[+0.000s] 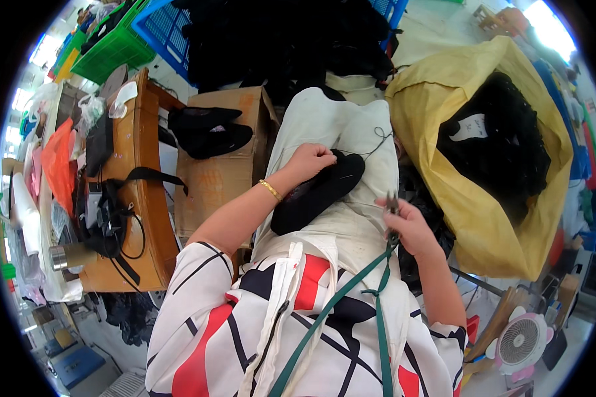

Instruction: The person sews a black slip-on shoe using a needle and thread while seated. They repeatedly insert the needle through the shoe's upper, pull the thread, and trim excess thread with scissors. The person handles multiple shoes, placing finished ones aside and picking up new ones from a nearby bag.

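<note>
at the left, a brown wooden table (127, 270) stands beside a tan cardboard box (197, 198), on which a pair of black cloth shoes (212, 132) lies. the left forearm, wearing a gold-coloured linked bracelet (270, 190), slants up and inward from the lower left, elbow bent. the left hand (311, 163) is turned with its back upward, thumb and fingertips drawn together and clamped on the upper edge of a single black fabric shoe (320, 196). that shoe lies aslant on the off-white cloth (298, 126) over the lap, its rounded toe toward the upper right. a thin dark thread (381, 135) loops on the cloth beyond the toe. further right, well apart from the shoe, the right hand (407, 223) is curled around dark metal pliers (393, 210), their tips upward; its forearm rises from the lower right. a green cord (381, 317) hangs from the tool. rightmost, a yellow sack (430, 132) holds black items.
</note>
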`<move>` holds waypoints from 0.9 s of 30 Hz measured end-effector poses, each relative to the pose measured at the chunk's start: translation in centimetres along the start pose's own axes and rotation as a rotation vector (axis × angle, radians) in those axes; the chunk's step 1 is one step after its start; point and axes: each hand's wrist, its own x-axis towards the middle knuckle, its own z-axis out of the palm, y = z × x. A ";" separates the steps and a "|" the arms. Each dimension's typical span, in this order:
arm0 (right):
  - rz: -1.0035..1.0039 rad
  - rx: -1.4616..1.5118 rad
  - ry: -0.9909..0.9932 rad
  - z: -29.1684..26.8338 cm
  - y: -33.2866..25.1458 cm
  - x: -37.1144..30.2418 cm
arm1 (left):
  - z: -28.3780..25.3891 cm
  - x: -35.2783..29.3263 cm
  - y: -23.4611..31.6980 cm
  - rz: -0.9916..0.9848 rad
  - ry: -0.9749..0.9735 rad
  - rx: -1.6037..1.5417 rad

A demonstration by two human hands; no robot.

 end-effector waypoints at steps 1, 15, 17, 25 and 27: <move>-0.013 0.041 -0.010 0.1 -0.6 0.3 | 0.1 -0.1 0.0 -0.016 0.005 -0.027; -0.328 -1.293 -0.033 5.4 -8.4 10.5 | 0.3 -0.6 -0.6 -0.123 0.072 -0.239; -0.329 -1.369 -0.041 5.7 -8.6 11.1 | 0.2 -0.7 -0.7 -0.136 0.052 -0.220; -0.319 -1.527 -0.073 5.7 -8.0 13.1 | 0.2 -0.7 -0.4 -0.158 0.045 -0.203; -0.344 -1.526 -0.076 5.7 -7.8 13.3 | 0.2 -0.8 -0.4 -0.161 0.043 -0.201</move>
